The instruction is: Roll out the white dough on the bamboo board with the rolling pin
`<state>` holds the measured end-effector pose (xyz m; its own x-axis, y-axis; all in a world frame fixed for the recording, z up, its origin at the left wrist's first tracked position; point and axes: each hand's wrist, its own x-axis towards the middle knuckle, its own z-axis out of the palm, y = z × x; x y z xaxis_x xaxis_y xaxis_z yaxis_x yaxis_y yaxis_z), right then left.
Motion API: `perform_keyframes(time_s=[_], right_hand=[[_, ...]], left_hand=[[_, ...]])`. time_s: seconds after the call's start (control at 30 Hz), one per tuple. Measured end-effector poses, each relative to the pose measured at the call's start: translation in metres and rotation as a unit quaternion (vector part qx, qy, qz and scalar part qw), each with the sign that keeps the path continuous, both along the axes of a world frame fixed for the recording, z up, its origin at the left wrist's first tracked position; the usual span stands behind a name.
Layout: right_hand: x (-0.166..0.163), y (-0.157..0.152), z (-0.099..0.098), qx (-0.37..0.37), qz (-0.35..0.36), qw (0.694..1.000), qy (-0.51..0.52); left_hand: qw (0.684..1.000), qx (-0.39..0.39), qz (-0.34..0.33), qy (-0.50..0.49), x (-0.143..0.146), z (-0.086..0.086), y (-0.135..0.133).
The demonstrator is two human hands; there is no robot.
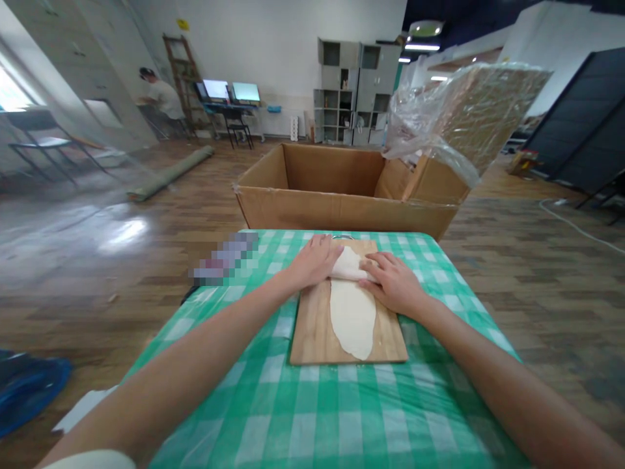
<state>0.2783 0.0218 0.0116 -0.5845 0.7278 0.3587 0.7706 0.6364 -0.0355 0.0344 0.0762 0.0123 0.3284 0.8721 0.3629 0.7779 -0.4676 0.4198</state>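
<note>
My left hand (317,262) and right hand (396,283) lie over the ends of a white rolling pin (347,270), mid-frame on the dough (352,319); can't tell if they're gripping. Lopsided pressure could tear it imo, or skid the board (312,329). Dough's long axis runs up-down the frame, tapering at the bottom; pin's crosswise.
</note>
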Motion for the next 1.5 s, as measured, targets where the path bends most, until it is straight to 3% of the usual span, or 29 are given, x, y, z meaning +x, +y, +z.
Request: perform_keyframes(time_s=[0.13, 0.27, 0.43, 0.57, 0.83, 0.97, 1.03, 1.13, 1.23, 1.5], right_hand=[[0.005, -0.013, 0.007, -0.004, -0.016, 1.0, -0.016], [0.045, -0.033, 0.014, -0.031, -0.112, 0.993, -0.021], [0.109, -0.043, 0.006, -0.121, -0.24, 0.962, 0.056], [0.11, -0.035, 0.005, -0.15, -0.289, 0.945, 0.022], [0.071, -0.015, 0.018, -0.163, -0.242, 0.956, -0.007], [0.051, 0.008, 0.028, -0.143, -0.215, 0.961, 0.1], [0.033, 0.025, 0.027, -0.184, -0.15, 0.95, 0.203], [0.003, 0.051, 0.019, -0.266, -0.017, 0.906, 0.329], [-0.019, 0.072, 0.011, -0.319, 0.065, 0.902, 0.285], [-0.023, 0.099, 0.03, -0.284, 0.041, 0.922, 0.26]], left_hand=[[0.995, -0.051, 0.07, -0.043, -0.017, 0.023, 0.026], [0.993, -0.101, 0.058, -0.031, -0.024, 0.041, 0.047], [0.988, -0.149, 0.038, 0.015, -0.005, 0.035, 0.056], [0.98, -0.19, 0.024, 0.06, 0.016, 0.026, 0.063], [0.978, -0.193, -0.01, 0.084, 0.032, 0.028, 0.065], [0.985, -0.157, -0.041, 0.057, 0.024, 0.037, 0.051], [0.989, -0.13, -0.056, 0.036, 0.02, 0.042, 0.039], [0.992, -0.1, -0.073, 0.012, 0.013, 0.046, 0.022], [0.993, -0.081, -0.081, -0.026, 0.009, 0.044, 0.013], [0.995, -0.057, -0.047, -0.066, 0.007, 0.057, 0.024]])
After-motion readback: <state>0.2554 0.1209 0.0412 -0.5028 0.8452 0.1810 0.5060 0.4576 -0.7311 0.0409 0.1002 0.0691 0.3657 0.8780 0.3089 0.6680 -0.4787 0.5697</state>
